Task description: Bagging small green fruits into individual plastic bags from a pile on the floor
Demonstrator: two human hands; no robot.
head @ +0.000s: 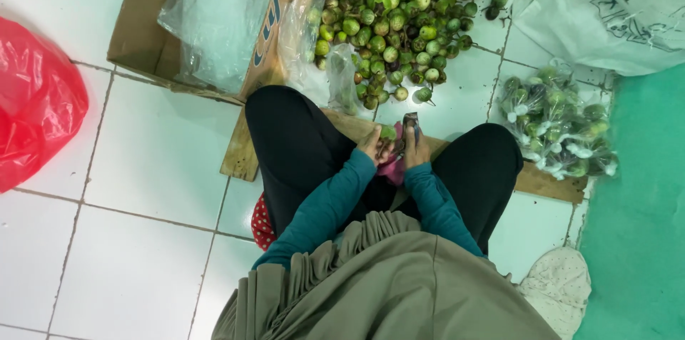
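Left hand: the left hand was curled around a small green round fruit, fingers pinched on it, held between the knees.
Right hand: the right hand was closed around a dark, narrow object, standing upright just right of the fruit; what it was could not be told.
Fruit held: it sat near the middle of the scene, above a strip of pink cloth in the lap, touching the left fingers.
Heap: a pile of green fruits lay on the white tiled floor, far from the hands, with darker ones at its far edge.
Bagged fruit: clear bags of fruit lay to the right, well apart from the hands.
Left side: a cardboard box and a red plastic bag.
Doing it well: judging by the grip, the fruit wanted steadying close over the lap, the dark object worked with small, controlled moves away from the fingers.
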